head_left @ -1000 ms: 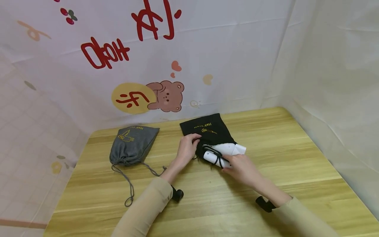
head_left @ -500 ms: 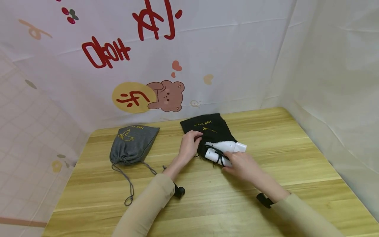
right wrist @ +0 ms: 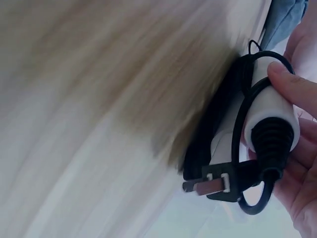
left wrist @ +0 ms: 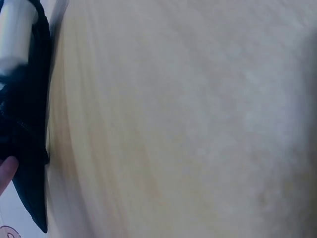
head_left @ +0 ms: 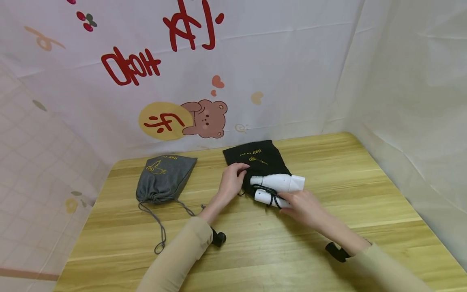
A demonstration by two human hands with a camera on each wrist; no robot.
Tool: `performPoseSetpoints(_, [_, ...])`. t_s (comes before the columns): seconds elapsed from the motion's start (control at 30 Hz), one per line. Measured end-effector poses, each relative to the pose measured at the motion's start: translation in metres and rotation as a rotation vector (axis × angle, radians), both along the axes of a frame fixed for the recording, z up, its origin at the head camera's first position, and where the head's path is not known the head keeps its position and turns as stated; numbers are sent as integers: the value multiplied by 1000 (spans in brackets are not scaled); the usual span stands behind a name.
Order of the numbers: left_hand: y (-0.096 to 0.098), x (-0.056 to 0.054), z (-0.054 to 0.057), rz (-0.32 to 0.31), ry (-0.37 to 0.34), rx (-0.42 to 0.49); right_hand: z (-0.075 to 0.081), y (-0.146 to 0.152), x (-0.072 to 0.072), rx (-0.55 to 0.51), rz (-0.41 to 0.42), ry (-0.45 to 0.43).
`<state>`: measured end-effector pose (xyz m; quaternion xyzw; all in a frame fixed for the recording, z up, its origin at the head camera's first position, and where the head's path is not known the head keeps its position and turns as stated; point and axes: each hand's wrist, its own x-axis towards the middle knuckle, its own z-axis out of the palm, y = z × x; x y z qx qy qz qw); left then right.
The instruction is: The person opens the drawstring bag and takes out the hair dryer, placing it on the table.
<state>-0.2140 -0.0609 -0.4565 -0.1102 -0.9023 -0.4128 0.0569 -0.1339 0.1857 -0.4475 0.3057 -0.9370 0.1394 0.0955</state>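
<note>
A white folding hair dryer, its black cord wound round the handle, lies partly on the mouth of a black drawstring bag. My right hand grips the dryer's handle; in the right wrist view its thumb presses the white handle, and the plug hangs at the end. With my left hand I pinch the bag's left edge near its opening. In the left wrist view one fingertip touches the dark cloth; the rest of that hand is out of frame.
A grey drawstring bag lies at the left, its cords trailing toward the front. All rest on a wooden table. A printed white curtain stands behind the table's back edge.
The hair dryer has shifted slightly right with my right hand, and more of its white body shows outside the black bag. My left hand stays at the bag's edge.
</note>
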Motion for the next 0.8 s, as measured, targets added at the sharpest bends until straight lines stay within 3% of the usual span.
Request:
performPoseSetpoints(0.3, [4,2,6,-46,30,42,12,19,22,-57,10,29])
performPoseSetpoints(0.6, [25,1,22,-119,52,76,17,42,35,-76,57,106])
performPoseSetpoints(0.8, [34,-2,22,-154,52,71,18,51,42,-102,93,149])
